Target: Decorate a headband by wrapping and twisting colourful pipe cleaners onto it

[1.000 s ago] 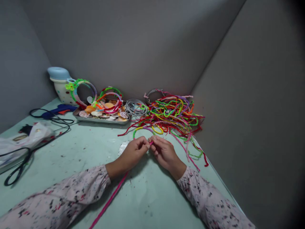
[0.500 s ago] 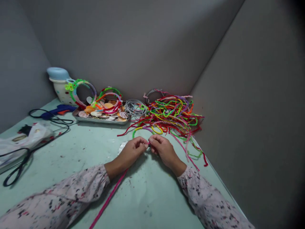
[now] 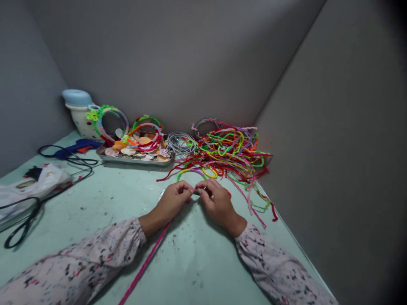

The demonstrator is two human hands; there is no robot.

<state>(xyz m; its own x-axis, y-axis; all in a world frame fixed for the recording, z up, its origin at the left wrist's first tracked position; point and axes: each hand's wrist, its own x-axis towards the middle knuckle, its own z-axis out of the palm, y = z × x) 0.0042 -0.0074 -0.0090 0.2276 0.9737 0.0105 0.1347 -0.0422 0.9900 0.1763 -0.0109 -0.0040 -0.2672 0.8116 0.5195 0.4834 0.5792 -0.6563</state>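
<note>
My left hand and my right hand meet at the fingertips in the middle of the pale green table. Both pinch the far end of a long pink pipe cleaner, which trails back under my left wrist toward the near edge. A small white or silvery piece shows between my right fingertips; I cannot make out what it is. Just beyond my hands lies a tangled heap of coloured pipe cleaners.
A metal tray with shells and wrapped hairbands stands at the back, beside bare wire hoops. A white pot with a blue lid, a blue glue gun, black scissors and a plastic bag lie left. Grey walls enclose the corner.
Both hands have stayed together and shifted very slightly nearer to me, the fingers reworking their pinch on the pink pipe cleaner's end. Nothing else has moved.
</note>
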